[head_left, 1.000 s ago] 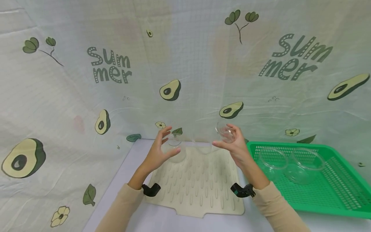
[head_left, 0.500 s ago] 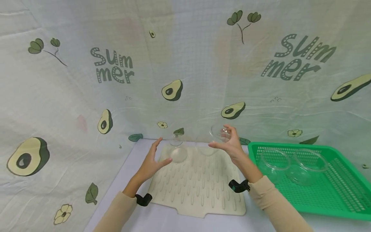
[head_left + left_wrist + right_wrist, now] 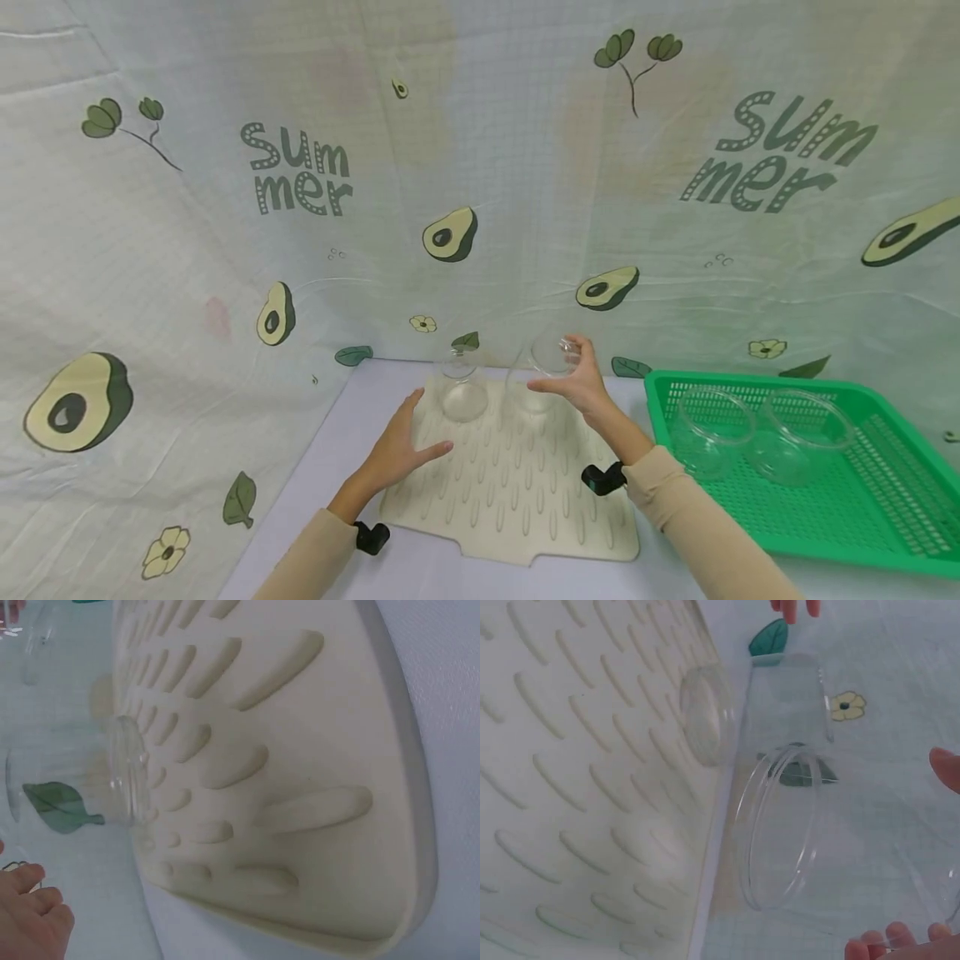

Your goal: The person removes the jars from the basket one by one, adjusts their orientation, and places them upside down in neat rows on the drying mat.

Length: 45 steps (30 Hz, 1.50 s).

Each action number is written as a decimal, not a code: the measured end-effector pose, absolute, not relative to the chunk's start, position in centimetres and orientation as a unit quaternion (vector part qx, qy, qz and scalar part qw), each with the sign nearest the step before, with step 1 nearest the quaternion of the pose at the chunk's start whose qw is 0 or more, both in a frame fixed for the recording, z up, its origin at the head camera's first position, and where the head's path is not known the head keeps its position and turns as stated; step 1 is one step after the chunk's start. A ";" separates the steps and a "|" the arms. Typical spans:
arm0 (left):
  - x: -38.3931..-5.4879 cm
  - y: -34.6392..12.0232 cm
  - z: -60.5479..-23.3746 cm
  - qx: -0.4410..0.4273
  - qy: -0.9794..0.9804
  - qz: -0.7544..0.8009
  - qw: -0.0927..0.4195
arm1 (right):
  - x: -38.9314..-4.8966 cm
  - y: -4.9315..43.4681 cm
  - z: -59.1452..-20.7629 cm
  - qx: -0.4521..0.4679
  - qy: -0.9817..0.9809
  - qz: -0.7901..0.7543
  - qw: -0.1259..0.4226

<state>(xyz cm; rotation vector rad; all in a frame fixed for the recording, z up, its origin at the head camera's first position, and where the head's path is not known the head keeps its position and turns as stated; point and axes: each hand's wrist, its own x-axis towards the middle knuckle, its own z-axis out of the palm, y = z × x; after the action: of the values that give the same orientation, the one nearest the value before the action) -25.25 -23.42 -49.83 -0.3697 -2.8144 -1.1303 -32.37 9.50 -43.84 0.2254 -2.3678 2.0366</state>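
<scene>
A clear glass (image 3: 463, 396) stands upside down on the cream draining mat (image 3: 517, 500), rim on its ribbed surface. My left hand (image 3: 393, 446), thumb and fingers spread wide, is beside it without touching it. My right hand (image 3: 581, 383) holds a second clear glass (image 3: 551, 354) near its base, over the mat's back right part. In the right wrist view, the round rim (image 3: 780, 825) of this held glass points toward the mat. Whether that rim touches the mat cannot be made out.
On the right sits a green plastic basket (image 3: 795, 379) holding two clear glasses (image 3: 712, 433), rims up. Behind the mat hangs a pale cloth (image 3: 510, 167) printed with avocados. A white surface (image 3: 420, 567) lies under everything.
My left hand has drawn back toward me and left, away from the standing glass. The right hand has moved left and down with its glass, closer to the mat.
</scene>
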 end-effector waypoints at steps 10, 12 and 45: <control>-25.8 -24.1 -52.2 -0.098 -0.950 -0.296 -0.020 | -33.5 8.2 -46.8 0.043 -0.807 0.589 0.020; -26.0 -24.1 -52.6 -0.101 -0.952 -0.287 -0.024 | -33.6 8.0 -47.0 0.041 -0.810 0.585 0.025; -25.5 -25.6 -55.1 -0.138 -0.970 -0.185 -0.081 | -35.4 9.0 -48.9 0.034 -0.852 0.521 0.030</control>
<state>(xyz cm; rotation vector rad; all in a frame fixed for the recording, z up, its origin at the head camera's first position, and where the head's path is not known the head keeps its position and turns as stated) -25.53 -25.58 -55.09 -0.4560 -3.2137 -0.6128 -35.40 8.99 -48.86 0.1035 -2.6279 1.6056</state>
